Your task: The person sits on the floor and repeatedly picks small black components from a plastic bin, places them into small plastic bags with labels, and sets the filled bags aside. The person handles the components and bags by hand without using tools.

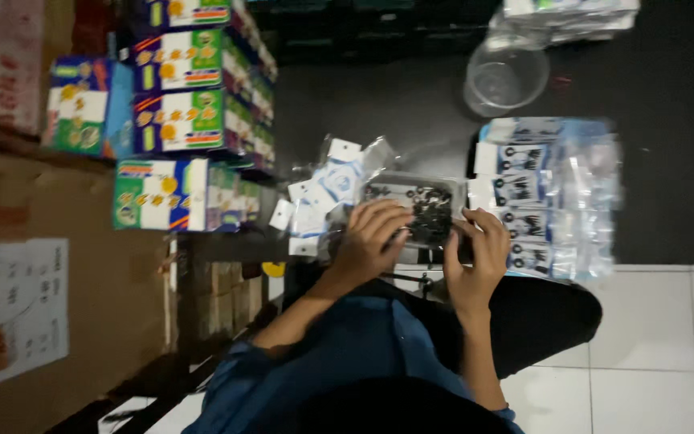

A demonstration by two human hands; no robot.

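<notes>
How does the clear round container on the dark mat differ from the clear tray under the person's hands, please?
The round container looks empty; the tray holds many small dark parts. The round container stands alone, away from the hands; the tray has the left hand over it and the right hand at its edge. Both are clear plastic.

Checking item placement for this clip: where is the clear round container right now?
In the head view, the clear round container sits on the dark floor at upper right, beyond the stack of packets and below the bagged goods at the top edge.
</notes>
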